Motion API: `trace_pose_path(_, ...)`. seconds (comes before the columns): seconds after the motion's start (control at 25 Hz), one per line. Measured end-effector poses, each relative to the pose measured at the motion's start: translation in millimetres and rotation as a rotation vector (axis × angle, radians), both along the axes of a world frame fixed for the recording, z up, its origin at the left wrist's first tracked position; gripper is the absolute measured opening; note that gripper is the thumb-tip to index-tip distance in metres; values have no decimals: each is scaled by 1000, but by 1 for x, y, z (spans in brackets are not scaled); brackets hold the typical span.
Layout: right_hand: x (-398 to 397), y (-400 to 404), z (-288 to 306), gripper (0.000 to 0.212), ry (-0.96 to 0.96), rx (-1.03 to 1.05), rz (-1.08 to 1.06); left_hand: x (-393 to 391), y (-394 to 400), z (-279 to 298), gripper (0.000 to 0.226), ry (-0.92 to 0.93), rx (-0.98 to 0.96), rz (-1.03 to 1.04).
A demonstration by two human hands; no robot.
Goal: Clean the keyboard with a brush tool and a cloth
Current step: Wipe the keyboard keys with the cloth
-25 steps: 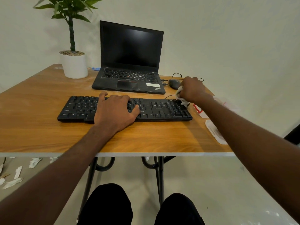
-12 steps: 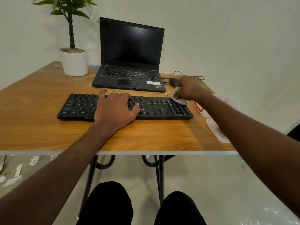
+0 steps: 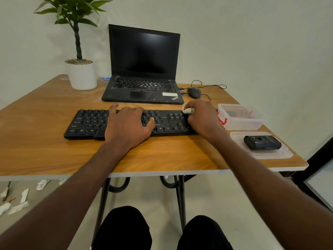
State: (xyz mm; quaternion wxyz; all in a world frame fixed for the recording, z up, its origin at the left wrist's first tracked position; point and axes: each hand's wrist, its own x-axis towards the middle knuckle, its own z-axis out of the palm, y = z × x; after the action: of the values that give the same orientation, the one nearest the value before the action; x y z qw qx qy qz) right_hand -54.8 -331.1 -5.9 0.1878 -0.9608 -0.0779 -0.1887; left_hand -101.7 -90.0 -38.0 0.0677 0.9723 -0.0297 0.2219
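Head view is showing the laptop (image 3: 144, 69) sitting behind the keyboard (image 3: 86, 121); the left hand (image 3: 128, 124) is lying flat, fingers straight, on its middle, the right hand (image 3: 202, 118) pinching a cloth (image 3: 187, 110) at its right end.

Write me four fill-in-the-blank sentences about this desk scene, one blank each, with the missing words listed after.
1. The left hand rests flat on the black ____.
2. The right hand holds a small white cloth near the keyboard's ____ end.
3. Behind the keyboard, the open laptop has a ____ screen.
4. The white pot at the table's far left holds a green ____.

Missing words: keyboard; right; dark; plant
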Motion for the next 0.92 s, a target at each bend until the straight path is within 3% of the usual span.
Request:
trace_pose_path(0.16,-11,-5,-13,37,-125,216,6,1,0,-2,64,1,8,1)
trace_pose_path(0.32,-17,-16,-17,32,-345,224,-174,0,0,-2,63,-1,3,-6)
trace_pose_path(0.44,-14,-19,-19,32,-230,156,-309,0,0,-1,63,9,9,1)
trace_pose_path(0.64,-17,-8,-19,36,-104,13,127,-1,0,0,65,18,15,2)
trace_pose_path(0.68,-15,-6,-20,37,-109,-10,125,-1,0,0,65,18,15,6)
trace_pose_path(0.84,-11,-11,-19,38,-145,84,-238,0,0,1,64,36,15,4)
trace_pose_path(0.92,-13,-12,-19,42,-125,137,-146,1,0,1,65,34,16,2)
